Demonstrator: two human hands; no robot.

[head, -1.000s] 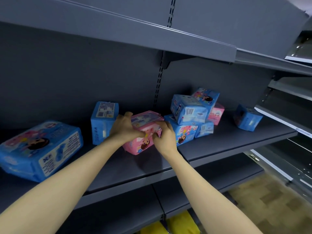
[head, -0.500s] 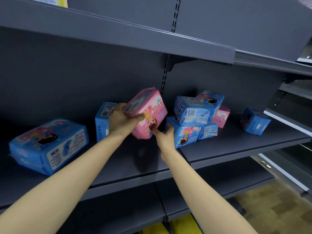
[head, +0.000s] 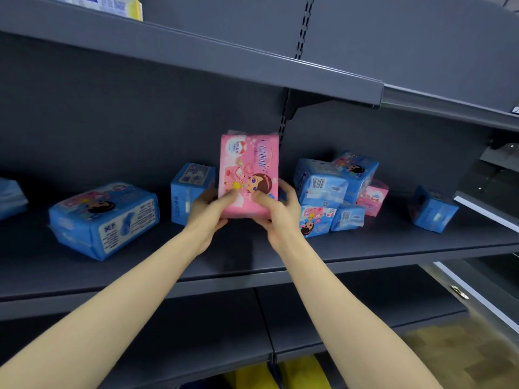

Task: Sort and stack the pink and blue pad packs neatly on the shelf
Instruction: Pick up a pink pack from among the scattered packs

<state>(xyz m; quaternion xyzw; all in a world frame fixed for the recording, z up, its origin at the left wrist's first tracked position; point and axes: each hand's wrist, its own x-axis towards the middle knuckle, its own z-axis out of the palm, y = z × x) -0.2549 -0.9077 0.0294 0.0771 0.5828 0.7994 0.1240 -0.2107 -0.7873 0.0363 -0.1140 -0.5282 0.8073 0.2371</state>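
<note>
Left grip [head: 208, 211] and right grip [head: 278, 211] hold the pink pack [head: 248, 164] upright, mid-sort. Next it probably needs a pink spot, clear of the heap [head: 323, 186] on its right

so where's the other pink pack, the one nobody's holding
Head view: the small pink pack sits on the shelf right of centre, at the right end of the blue pack heap, partly behind a tilted blue pack.

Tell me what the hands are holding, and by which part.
Both hands hold one pink pad pack, which stands upright. The left hand grips its lower left corner and the right hand grips its lower right corner.
</note>
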